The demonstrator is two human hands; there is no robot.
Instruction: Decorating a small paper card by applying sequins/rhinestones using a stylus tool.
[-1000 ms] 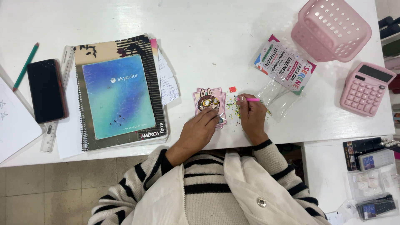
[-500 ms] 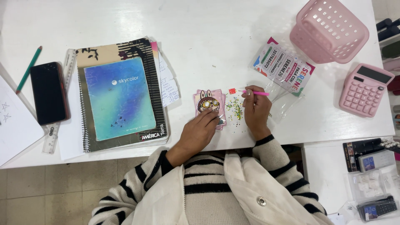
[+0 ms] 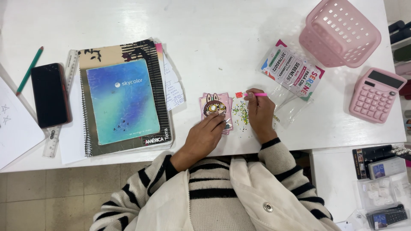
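- Right now my left hand (image 3: 208,136) lies flat on the pink card (image 3: 216,107), fingers together, fingertips pressing its lower right corner so it cannot slide on the table (image 3: 214,38).
- My right hand (image 3: 260,112) pinches the pink pen (image 3: 253,95) between thumb and fingers, the pen lying nearly level with its tip pointing left at a small red square (image 3: 239,94).
- That card sits close to the table's near edge, about midway along it; a round beaded picture fills its middle.
- Between my hands lies a scatter of beads (image 3: 241,114), green and yellow, loose on the table just right of the card.
- I judge the beads very light, hard and quick to roll or flick away; fingers would fumble them, so they are best lifted one at a time on the pen tip.
- I judge the card thin and bendy, light enough to shift at a nudge, so I hold it by pressing down at a corner, off the beaded part.
- Just right of my right hand lie clear bags (image 3: 287,107), and beyond them a printed packet (image 3: 293,72).
- Toward the far right corner stand a pink basket (image 3: 340,32) and, nearer the right edge, a pink calculator (image 3: 375,95).
- Toward the left edge lie a notebook (image 3: 123,100), a phone (image 3: 50,95), a ruler (image 3: 60,128) and a green pencil (image 3: 30,69).
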